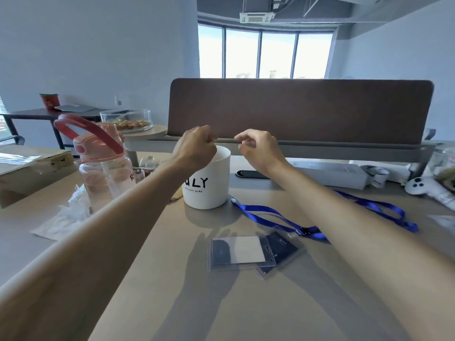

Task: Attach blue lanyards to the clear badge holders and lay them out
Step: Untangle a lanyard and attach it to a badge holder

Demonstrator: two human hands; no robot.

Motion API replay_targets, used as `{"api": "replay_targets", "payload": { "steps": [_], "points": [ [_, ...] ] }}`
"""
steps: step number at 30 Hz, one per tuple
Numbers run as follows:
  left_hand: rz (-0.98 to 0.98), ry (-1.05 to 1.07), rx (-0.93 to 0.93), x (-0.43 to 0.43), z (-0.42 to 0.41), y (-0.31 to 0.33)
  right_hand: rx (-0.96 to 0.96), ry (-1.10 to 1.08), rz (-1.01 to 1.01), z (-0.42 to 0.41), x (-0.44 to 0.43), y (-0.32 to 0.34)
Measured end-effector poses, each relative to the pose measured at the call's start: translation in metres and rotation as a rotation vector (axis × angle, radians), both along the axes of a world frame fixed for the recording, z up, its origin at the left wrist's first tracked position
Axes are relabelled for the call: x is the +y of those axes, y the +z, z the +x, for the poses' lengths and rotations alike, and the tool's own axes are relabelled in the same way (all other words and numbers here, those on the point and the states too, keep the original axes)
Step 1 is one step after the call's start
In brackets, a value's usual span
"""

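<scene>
Two clear badge holders lie overlapped on the desk, one in front (pixel 240 252) and one partly beneath it to the right (pixel 283 249). A blue lanyard (pixel 266 215) stretches across the desk behind them; its black clip (pixel 305 231) rests beside the right holder. The far loop of the lanyard (pixel 394 212) emerges from behind my right forearm. My left hand (pixel 194 147) and my right hand (pixel 258 147) are both raised above the desk with fingers curled and pinched. Nothing shows in either one.
A white cup (pixel 209 185) stands just under my left hand. A pink water bottle (pixel 103 166) and crumpled plastic wrap (pixel 66 215) sit at the left. A brown divider panel (pixel 295 112) closes the back. A white controller (pixel 418 187) and white box (pixel 332 174) lie at the right.
</scene>
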State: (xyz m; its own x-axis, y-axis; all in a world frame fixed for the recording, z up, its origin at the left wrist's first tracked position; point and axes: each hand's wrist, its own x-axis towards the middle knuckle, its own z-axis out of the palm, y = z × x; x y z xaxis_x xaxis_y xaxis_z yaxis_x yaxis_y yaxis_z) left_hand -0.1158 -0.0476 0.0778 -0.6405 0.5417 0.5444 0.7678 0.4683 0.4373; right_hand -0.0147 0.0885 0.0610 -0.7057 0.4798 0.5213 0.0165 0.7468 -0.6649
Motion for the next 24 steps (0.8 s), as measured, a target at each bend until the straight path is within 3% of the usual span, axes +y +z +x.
{"api": "replay_targets", "payload": {
  "steps": [5, 13, 18, 24],
  "points": [
    [0.073, -0.147, -0.023, 0.007, 0.062, -0.021, -0.004, -0.067, -0.034, 0.073, 0.008, -0.019],
    [-0.157, -0.352, -0.181, 0.042, 0.149, -0.098, -0.078, -0.259, -0.059, 0.183, 0.038, -0.074],
    [-0.320, -0.297, -0.098, 0.064, 0.181, -0.151, -0.261, -0.317, -0.023, 0.208, 0.045, -0.127],
    [-0.161, -0.381, 0.005, 0.063, 0.180, -0.157, -0.312, -0.210, 0.188, 0.225, 0.053, -0.141]
  ]
}}
